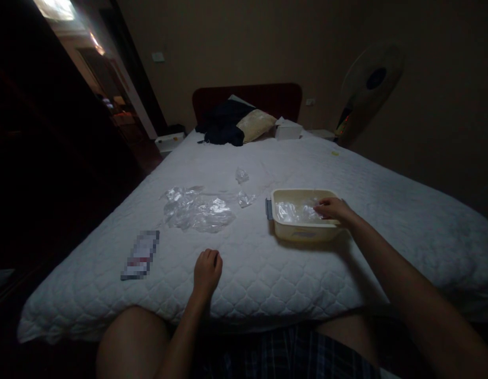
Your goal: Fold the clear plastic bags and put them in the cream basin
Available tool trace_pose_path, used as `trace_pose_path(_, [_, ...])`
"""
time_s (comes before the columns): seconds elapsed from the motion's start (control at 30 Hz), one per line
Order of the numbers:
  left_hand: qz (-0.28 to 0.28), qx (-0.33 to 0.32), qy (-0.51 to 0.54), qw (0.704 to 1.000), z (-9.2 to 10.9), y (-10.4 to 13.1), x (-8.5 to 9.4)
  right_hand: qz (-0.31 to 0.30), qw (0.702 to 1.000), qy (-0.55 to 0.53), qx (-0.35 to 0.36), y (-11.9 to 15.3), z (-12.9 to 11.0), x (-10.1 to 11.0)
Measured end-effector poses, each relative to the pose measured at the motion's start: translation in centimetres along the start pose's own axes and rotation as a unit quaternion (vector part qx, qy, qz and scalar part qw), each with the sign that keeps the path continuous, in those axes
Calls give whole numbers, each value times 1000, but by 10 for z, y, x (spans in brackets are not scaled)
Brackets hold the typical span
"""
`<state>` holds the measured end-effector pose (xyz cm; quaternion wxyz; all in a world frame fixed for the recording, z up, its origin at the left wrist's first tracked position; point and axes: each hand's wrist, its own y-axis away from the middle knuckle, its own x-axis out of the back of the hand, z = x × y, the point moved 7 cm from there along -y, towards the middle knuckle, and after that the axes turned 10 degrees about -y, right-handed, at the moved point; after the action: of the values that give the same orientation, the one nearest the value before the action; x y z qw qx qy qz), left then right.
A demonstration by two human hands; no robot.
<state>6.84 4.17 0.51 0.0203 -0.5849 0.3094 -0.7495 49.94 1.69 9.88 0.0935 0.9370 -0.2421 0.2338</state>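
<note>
A cream plastic box (307,232) with a grey side clip stands on the bed, and clear plastic bags (287,211) lie in it. My right hand (335,209) reaches over the box's right rim, its fingertips pinched together on a clear bag inside. On the quilted cover, my left hand (208,267) rests with its fingers curled in and nothing visible in them. Beyond that hand a flat heap of clear plastic bags (200,210) is spread out. Two small crumpled clear pieces, one nearer (246,198) and one farther (241,175), lie between the heap and the box.
A blurred-out phone-like rectangle (141,255) lies at the left of the bed (263,284). Dark clothing (223,121), a beige pillow (256,125) and a white box (289,130) are by the headboard (283,97). A standing fan (374,79) is at the right wall.
</note>
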Motion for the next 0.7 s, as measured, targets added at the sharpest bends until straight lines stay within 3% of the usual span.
trace_pose_path(0.1, [-2, 2, 1, 1000, 0, 0, 0, -31, 997, 49, -44, 0, 2, -17])
trace_pose_path(0.23, [0, 3, 1, 1000, 1, 0, 1, -24, 987, 152, -55, -1, -3, -26])
trace_pose_path(0.33, [0, -1, -2, 1000, 1, 0, 1, -11, 968, 247, -30, -2, -9, -28])
trace_pose_path(0.57, [-4, 0, -4, 1000, 0, 1, 0, 44, 909, 401, 101, 6, -37, -31])
trace_pose_path(0.7, [-8, -1, -5, 1000, 1, 0, 0, 18, 908, 413, 70, -2, -31, -32])
